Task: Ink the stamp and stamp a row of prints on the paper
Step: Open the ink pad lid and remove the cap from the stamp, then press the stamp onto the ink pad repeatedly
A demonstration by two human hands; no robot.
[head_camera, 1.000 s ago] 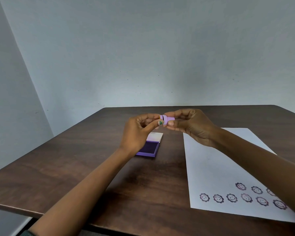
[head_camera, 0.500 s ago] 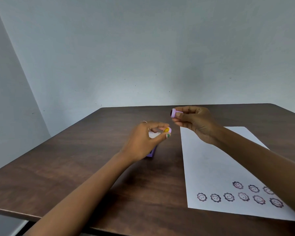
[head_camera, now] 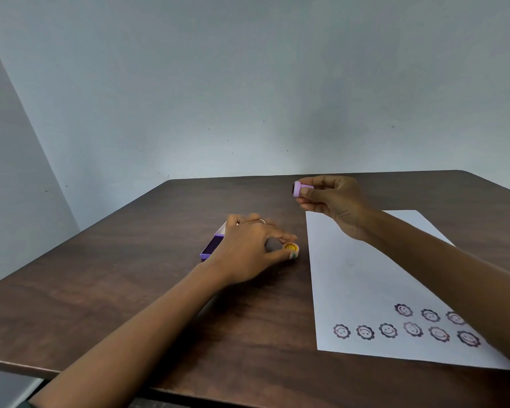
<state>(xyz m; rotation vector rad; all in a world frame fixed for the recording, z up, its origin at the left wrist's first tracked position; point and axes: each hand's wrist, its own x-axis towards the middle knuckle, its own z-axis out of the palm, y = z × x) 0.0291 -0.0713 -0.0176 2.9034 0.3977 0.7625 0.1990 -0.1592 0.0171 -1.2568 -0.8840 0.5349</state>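
Observation:
My right hand holds a small lilac stamp sideways above the table, its dark face pointing left. My left hand is low over the table and pinches the stamp's cap, which has a yellow smiley top, right at the wood surface. Behind the left hand lies the open purple ink pad, partly hidden by it. The white paper lies to the right, with two rows of flower-smiley prints near its front edge.
The dark wooden table ends at a front edge close to me and a left edge at the wall. A pale wall stands behind it. My right forearm crosses over the right part of the paper.
The hands have pulled apart: my left hand took the cap off and lowered it to the table beside the ink pad, while my right hand lifted the stamp up and to the right.

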